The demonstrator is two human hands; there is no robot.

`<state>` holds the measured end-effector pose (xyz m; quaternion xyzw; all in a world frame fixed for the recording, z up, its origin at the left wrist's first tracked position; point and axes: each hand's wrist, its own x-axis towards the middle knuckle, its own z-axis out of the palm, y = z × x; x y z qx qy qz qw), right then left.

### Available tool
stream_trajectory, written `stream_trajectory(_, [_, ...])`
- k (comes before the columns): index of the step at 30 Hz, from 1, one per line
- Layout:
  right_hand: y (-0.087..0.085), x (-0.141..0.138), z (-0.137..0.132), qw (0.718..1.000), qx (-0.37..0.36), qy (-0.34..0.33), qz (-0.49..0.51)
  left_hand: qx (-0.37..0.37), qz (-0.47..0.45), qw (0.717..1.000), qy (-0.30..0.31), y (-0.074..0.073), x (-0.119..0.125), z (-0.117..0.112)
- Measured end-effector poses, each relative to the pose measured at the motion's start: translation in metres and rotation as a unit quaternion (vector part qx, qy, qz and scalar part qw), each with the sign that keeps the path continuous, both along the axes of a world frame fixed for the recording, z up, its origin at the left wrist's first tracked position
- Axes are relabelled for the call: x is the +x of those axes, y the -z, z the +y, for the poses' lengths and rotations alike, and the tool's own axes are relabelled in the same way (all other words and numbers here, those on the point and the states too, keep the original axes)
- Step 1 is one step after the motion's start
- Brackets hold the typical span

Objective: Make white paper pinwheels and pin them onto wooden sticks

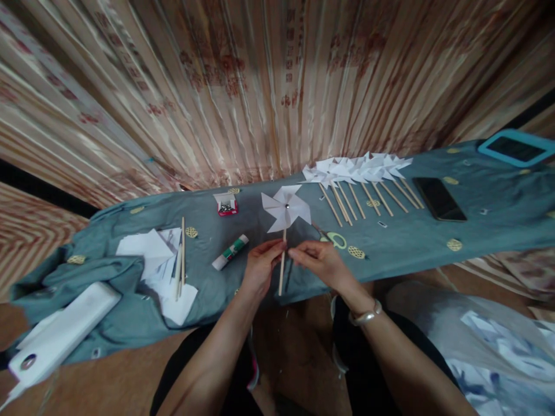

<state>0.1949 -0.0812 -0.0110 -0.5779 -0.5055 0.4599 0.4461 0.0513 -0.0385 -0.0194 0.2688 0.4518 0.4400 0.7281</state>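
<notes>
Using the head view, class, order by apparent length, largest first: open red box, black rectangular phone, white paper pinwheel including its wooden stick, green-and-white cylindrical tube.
White paper pinwheel with wooden stick
Black rectangular phone
Green-and-white tube
Open red box

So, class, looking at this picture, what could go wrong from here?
The small red box stands open with small metal pieces inside, so a knock might spill them. The scissors with pale green handles lie just beyond the right hand, which could brush them. The white paper pinwheel, its thin wooden stick in the left hand, might crease if bumped.
</notes>
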Motion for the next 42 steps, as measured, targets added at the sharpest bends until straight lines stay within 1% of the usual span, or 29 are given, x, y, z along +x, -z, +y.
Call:
stream_trajectory(1, [-0.003,0.009,0.002,0.998,0.012,0.059,0.001,-0.003,0.0,1.0,0.006,0.0,0.0,-0.001])
stream_trajectory(3, [-0.009,0.028,0.008,0.984,0.051,0.172,0.013,-0.011,0.004,1.0,0.015,-0.001,0.002,-0.003])
stream_trajectory(4, [-0.011,0.035,0.01,0.975,0.073,0.207,0.032,-0.015,0.006,1.0,0.017,-0.001,0.004,-0.004])
stream_trajectory(6, [-0.014,0.045,0.015,0.964,0.099,0.236,0.071,-0.021,0.01,1.0,0.021,0.0,0.007,-0.007])
stream_trajectory(8, [-0.013,0.048,0.018,0.964,0.098,0.23,0.088,-0.02,0.014,0.999,0.03,0.001,0.011,-0.009])
stream_trajectory(11, [-0.009,0.047,0.021,0.972,0.071,0.211,0.072,-0.01,0.023,0.999,0.036,0.003,0.014,-0.011])
stream_trajectory(15, [-0.006,0.042,0.022,0.974,0.046,0.21,0.072,0.004,0.026,0.999,0.029,0.005,0.014,-0.01])
stream_trajectory(18, [-0.008,0.038,0.021,0.972,0.029,0.209,0.1,0.014,0.033,0.999,0.024,0.006,0.014,-0.01])
stream_trajectory(23, [-0.014,0.029,0.018,0.973,0.005,0.185,0.138,0.019,0.043,0.999,0.022,0.006,0.016,-0.009])
stream_trajectory(26, [-0.014,0.025,0.017,0.969,-0.007,0.18,0.166,0.02,0.037,0.999,0.017,0.005,0.016,-0.009])
stream_trajectory(31, [-0.013,0.018,0.018,0.965,-0.016,0.168,0.202,0.027,0.039,0.999,0.012,0.004,0.016,-0.009])
stream_trajectory(42, [-0.015,0.009,0.017,0.976,-0.012,0.121,0.183,0.02,0.023,0.999,0.013,0.002,0.017,-0.011])
